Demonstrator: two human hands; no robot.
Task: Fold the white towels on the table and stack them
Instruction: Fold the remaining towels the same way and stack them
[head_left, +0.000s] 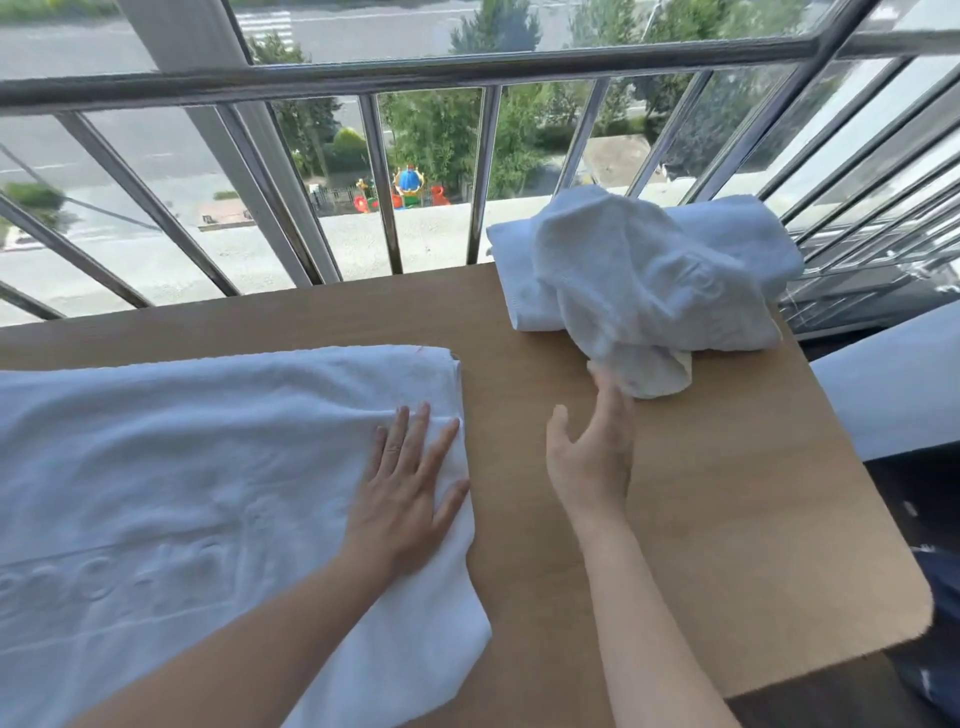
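Two hands are at work on the table (727, 493). The left hand (405, 483) lies flat, fingers spread, pressing the right end of the big towel (182, 493) that is folded along the table's left side. The right hand (592, 447) reaches to the far right, fingertips touching the low corner of a crumpled towel (639, 291) — whether they pinch it or only touch it I cannot tell, since the cloth covers the tips. That towel is heaped on a folded towel (524, 280) at the far right corner, by the railing (384, 73).

The step in hand looks like fetching the next towel. To do it well, take a firm pinch on the corner and lift clear rather than drag — dragging would likely pull the folded one askew or off the edge. Keeping the left palm down should hold the finished fold flat.

The big towel runs out of view at the left and bottom, so its full fold cannot be judged. The crumpled one hides most of what lies under it; how many layers are stacked there is unclear.
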